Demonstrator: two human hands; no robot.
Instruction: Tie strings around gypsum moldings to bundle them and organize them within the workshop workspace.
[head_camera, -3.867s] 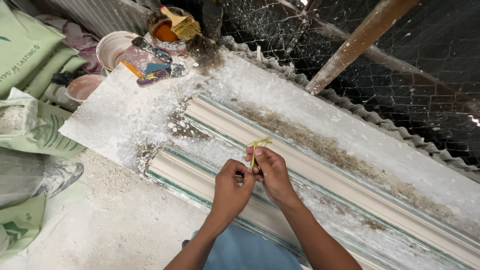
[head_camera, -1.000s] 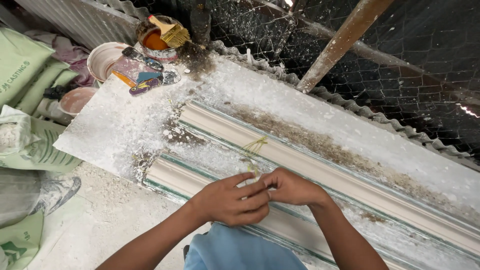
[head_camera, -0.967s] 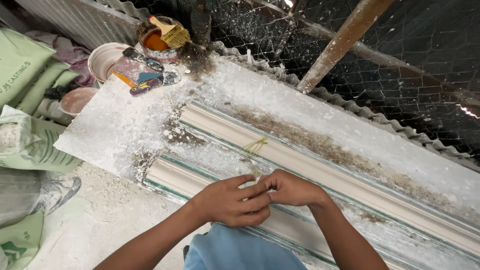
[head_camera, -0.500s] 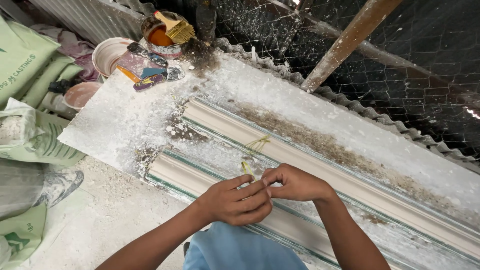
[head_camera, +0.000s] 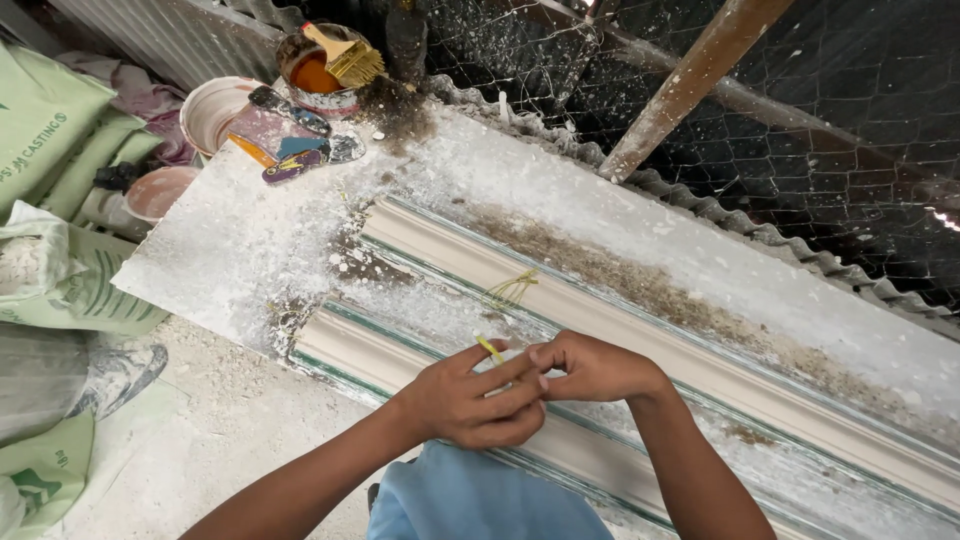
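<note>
A thin yellow strand is pinched between the fingertips of the left hand and the right hand. Both hands are curled almost closed, with their fingertips touching each other over the strand. Only a short end of the strand is seen above the left fingers; the rest is hidden by the hands.

The hands are held just above a long cream moulding, which lies on the desk, a surface covered with white powder. Just beyond the hands, a small bundle of yellowish fibre is laid on the moulding.

Far beyond the left hand, at the far corner of the desk, a round tin is placed. An orange liquid is seen in it, and a brush with yellow bristles is rested across its rim. Beside the tin, a white bowl is seen; what is inside cannot be told. A second bowl, pinkish inside, is lower, past the desk edge. To the left of the left hand, green and white sacks are piled on the floor.
</note>
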